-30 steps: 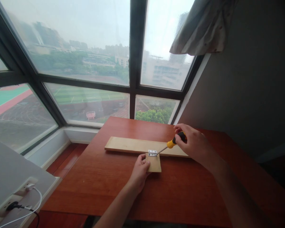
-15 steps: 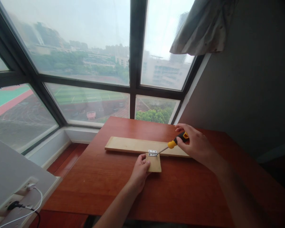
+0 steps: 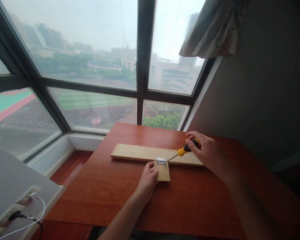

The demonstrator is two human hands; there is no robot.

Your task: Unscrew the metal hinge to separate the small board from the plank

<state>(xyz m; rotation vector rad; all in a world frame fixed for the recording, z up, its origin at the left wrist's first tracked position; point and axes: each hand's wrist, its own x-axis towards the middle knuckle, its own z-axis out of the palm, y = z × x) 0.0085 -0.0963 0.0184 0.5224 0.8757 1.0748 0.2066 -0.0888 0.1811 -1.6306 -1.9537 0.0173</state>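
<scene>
My left hand (image 3: 148, 180) grips the left edge of a small wooden block (image 3: 162, 172), thumb on top. A silver hinge (image 3: 161, 160) spans the gap between this block and a long wooden board (image 3: 135, 151) lying behind it. In my right hand (image 3: 206, 148) is a yellow and black screwdriver (image 3: 183, 150), held by its handle at a slant. Its tip meets the right end of the hinge's near leaf, at what looks like a screw; that spot is too small to make out fully.
Both pieces of wood are on a reddish-brown table (image 3: 110, 196). Large windows (image 3: 90, 50) rise behind it, with a curtain (image 3: 215, 33) at upper right. At lower left a white ledge (image 3: 20, 180) carries sockets with plugged-in cables (image 3: 41, 203).
My right hand has shifted its fingers slightly on the screwdriver handle, which looks turned a little. My left hand, the block and the board stay as they were.
</scene>
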